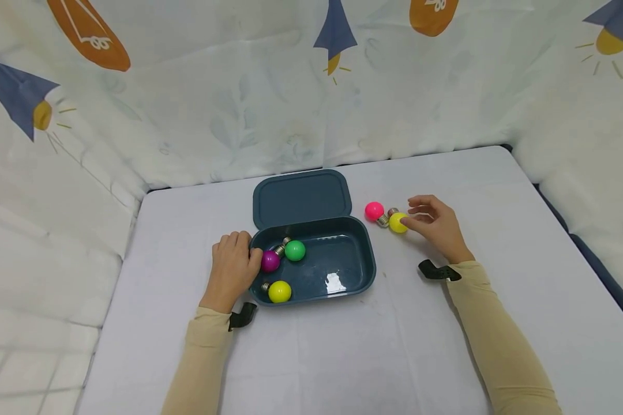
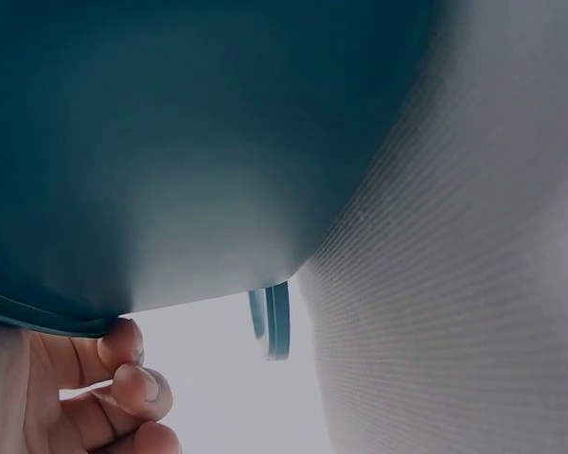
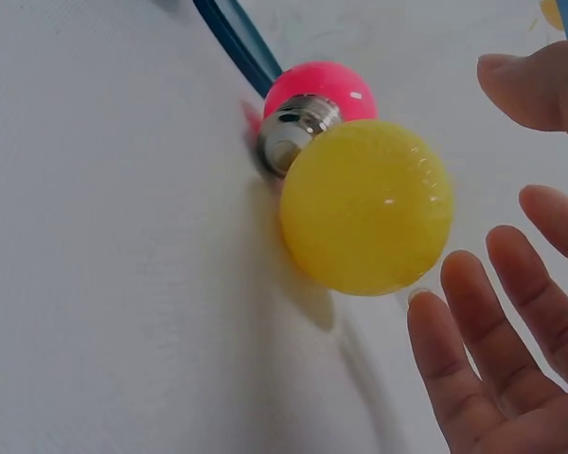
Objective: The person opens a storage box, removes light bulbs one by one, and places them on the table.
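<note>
My left hand (image 1: 231,268) grips the left rim of a dark teal plastic box (image 1: 342,259), thumb over the edge and fingers outside; the left wrist view shows the fingers (image 2: 137,392) bent beside the rim. Inside the box lie a purple bulb (image 1: 270,261), a green bulb (image 1: 295,251) and a yellow bulb (image 1: 280,291). To the right of the box, my right hand (image 1: 438,226) is spread beside another yellow bulb (image 3: 364,208), holding nothing. Touching that bulb is a pink bulb (image 3: 322,90); both lie on the table.
The box's flat teal lid (image 1: 302,199) lies just behind it. A white cloth covers the table (image 1: 311,369). A printed curtain (image 1: 228,92) hangs behind the far edge and along the sides.
</note>
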Action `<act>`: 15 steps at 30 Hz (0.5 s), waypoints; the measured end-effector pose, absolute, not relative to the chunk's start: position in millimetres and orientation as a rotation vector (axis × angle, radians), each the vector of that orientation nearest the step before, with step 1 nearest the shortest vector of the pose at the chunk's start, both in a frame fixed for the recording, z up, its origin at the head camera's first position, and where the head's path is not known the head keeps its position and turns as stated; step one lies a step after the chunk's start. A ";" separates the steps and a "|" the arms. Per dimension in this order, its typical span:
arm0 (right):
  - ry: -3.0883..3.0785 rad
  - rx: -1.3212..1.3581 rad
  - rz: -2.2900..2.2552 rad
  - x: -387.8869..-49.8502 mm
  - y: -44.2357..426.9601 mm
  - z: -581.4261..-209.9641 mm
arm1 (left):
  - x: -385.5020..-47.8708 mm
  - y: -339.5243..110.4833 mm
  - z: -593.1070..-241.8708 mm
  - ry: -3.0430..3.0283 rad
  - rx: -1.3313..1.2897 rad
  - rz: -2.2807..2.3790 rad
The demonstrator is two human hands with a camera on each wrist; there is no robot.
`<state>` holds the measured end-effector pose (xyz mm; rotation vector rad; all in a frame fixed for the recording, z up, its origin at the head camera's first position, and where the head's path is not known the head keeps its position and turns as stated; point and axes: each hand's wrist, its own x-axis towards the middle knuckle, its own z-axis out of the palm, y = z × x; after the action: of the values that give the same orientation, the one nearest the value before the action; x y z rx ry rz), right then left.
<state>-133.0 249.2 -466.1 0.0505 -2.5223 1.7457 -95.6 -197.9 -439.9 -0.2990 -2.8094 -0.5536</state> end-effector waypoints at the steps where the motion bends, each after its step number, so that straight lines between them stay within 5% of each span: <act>1: -2.513 0.060 1.745 -133.7 248.1 -464.2 | -95.2 -198.6 -439.6 -2.808 -0.295 -0.554; 15: -2.421 0.261 1.686 -123.7 232.2 -436.5 | -93.2 -198.8 -440.5 -2.831 -0.279 -0.546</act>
<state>-123.7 232.2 -436.5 0.2613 -2.4210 1.6859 -93.2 -198.8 -440.5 -0.2792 -2.8314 -0.5457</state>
